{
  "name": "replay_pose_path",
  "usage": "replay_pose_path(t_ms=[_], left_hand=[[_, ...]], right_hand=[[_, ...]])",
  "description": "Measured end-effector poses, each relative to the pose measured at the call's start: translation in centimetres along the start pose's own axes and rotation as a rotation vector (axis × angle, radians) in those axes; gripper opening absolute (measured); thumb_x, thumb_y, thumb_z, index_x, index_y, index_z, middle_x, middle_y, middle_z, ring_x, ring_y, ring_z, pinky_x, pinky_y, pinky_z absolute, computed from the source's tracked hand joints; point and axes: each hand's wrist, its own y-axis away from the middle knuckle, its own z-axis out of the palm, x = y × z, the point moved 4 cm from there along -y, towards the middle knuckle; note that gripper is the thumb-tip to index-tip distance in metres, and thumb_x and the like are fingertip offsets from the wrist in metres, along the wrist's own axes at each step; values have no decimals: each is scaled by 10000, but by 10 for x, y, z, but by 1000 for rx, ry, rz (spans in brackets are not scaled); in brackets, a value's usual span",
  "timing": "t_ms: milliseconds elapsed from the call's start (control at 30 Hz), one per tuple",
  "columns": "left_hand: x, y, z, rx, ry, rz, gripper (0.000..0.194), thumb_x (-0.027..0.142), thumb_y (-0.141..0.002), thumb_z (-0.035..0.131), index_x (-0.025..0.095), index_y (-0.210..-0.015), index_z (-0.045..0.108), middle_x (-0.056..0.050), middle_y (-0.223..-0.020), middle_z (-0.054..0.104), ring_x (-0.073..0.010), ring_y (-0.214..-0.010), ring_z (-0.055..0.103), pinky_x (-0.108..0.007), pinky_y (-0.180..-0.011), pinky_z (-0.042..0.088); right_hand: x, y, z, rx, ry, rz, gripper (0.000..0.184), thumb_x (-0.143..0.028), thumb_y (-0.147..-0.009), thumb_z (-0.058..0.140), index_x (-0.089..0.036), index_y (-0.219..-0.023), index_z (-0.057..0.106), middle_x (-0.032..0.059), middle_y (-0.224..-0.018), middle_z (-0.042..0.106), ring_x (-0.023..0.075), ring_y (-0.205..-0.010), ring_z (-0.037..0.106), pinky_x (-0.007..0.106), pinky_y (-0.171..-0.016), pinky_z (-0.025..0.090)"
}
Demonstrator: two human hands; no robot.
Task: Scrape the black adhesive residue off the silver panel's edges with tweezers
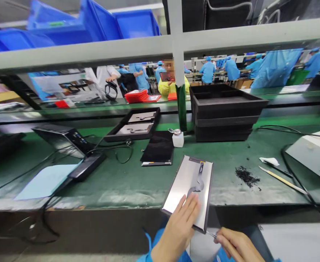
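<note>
A display panel point(185, 183) lies with its silver back up over the front edge of the green bench, its near end jutting out past it. On that back runs a grey flex cable point(200, 176). My left hand point(183, 222) rests on the panel's lower part, fingers stretched out flat. Close to the panel's near right corner, my right hand point(234, 243) pinches a thin pointed metal tool point(212, 235). The tool's tip reaches that corner; its kind is mostly hidden by the fingers.
Behind the panel are dark screens point(160, 147), a white pump bottle point(178, 139), a tray of panels point(135, 125) and stacked black trays point(225, 116). To the right lie black scraps point(247, 176), a yellow-handled blade point(282, 179) and a white box point(312, 154). Co-workers sit beyond.
</note>
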Motion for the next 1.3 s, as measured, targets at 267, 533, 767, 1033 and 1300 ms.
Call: replay_pose_path(t_ms=[267, 533, 767, 1033, 1300], left_hand=[[1, -3, -4, 43, -11, 4, 708, -78, -833, 373, 172, -1495, 375, -129, -1553, 379, -282, -1465, 283, -545, -1145, 346], [1, -4, -5, 48, 16, -4, 664, -75, -860, 344, 169, -1473, 415, -137, -1538, 402, -290, -1463, 291, -555, -1145, 340], [1, -4, -6, 54, 25, -5, 656, -77, -864, 337, 168, -1467, 421, -139, -1529, 415, -286, -1466, 287, -553, -1143, 340], [1, -4, -5, 51, 20, 4, 644, -68, -865, 351, 159, -1462, 429, -146, -1552, 375, -301, -1457, 304, -564, -1132, 356], [2, -4, -7, 63, 6, 9, 632, -54, -872, 355, 158, -1463, 430, -143, -1554, 371, -296, -1457, 308, -557, -1128, 368]], right_hand=[[-5, 0, 1, -21, -92, 73, 660, -782, -893, 268, -225, -743, 591, -32, -559, 401, 165, -554, 409, 273, -545, 330], [-2, -4, 4, -75, -316, 128, 687, -840, -823, 364, -197, -704, 575, -72, -525, 286, 127, -512, 286, 270, -505, 263], [-5, -4, 2, -86, -336, 142, 692, -851, -809, 368, -195, -703, 564, -70, -531, 290, 135, -531, 287, 277, -533, 268], [-4, -5, 2, -82, -345, 150, 694, -848, -809, 374, -194, -706, 581, -67, -530, 291, 144, -544, 318, 279, -537, 274], [-2, -6, 2, -90, -326, 156, 708, -851, -807, 365, -189, -704, 593, -65, -533, 323, 140, -536, 316, 283, -550, 283]])
